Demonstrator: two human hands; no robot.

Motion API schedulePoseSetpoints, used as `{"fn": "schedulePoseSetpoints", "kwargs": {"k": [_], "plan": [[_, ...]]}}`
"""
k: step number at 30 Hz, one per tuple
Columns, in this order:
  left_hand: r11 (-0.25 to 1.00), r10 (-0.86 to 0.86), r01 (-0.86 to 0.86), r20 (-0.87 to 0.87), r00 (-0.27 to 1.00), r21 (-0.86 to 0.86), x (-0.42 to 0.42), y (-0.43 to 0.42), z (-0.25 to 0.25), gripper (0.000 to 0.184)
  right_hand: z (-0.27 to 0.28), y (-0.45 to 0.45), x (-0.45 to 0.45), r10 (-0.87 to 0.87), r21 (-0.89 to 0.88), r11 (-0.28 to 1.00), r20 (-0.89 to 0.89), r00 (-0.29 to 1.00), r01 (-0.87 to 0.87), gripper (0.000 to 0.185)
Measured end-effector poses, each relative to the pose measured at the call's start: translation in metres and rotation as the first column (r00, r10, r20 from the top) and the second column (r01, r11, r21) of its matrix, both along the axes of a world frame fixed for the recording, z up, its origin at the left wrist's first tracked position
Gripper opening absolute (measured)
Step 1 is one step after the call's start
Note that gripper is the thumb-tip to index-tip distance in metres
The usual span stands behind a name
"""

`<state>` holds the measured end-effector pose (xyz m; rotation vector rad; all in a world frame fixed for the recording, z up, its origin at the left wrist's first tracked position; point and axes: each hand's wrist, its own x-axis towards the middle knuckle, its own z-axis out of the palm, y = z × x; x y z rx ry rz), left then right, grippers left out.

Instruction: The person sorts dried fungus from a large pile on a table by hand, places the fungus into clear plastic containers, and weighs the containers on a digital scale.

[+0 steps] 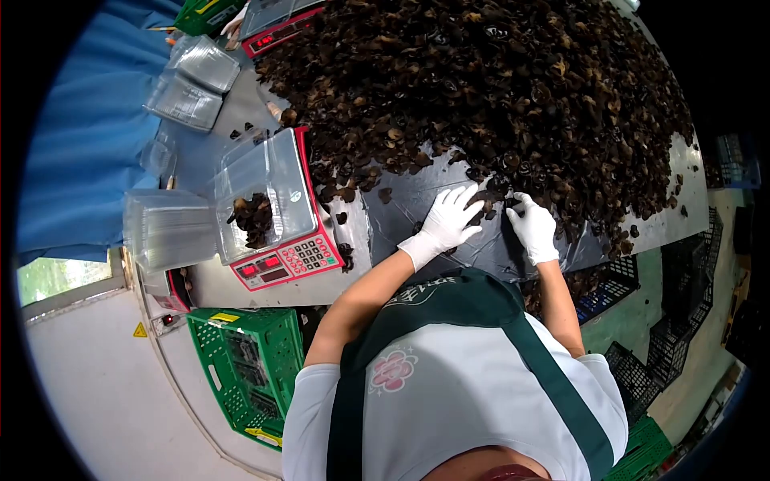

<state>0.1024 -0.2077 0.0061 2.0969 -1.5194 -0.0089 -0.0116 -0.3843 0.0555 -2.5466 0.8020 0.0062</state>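
A broad heap of dark brown wood ear mushrooms covers much of the table. At its near edge, on a dark sheet, my white-gloved left hand lies palm down with fingers spread, touching loose pieces. To its right, my right hand, also gloved, has its fingers curled in, thumb and forefinger around a small dark wood ear mushroom. Left of my hands stands a red weighing scale. On it sits a clear plastic tray holding a small clump of mushrooms.
Stacked clear plastic boxes stand left of the scale, with more clear boxes farther back. A second scale is at the far side. Green crates stand below the table's left; black crates are on the right-hand floor.
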Motion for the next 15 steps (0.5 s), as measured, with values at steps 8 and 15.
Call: {"fn": "schedulePoseSetpoints", "kwargs": {"k": [8, 15], "plan": [[0.990, 0.096, -0.087, 0.074, 0.993, -0.111, -0.012, 0.060, 0.015, 0.024, -0.005, 0.004, 0.001, -0.003, 0.002, 1.000, 0.000, 1.000, 0.003, 0.032], [0.997, -0.079, 0.077, 0.137, 0.987, 0.022, -0.012, 0.102, 0.009, 0.056, -0.008, 0.006, 0.002, 0.026, 0.004, 1.000, 0.000, 1.000, -0.026, 0.031]]}}
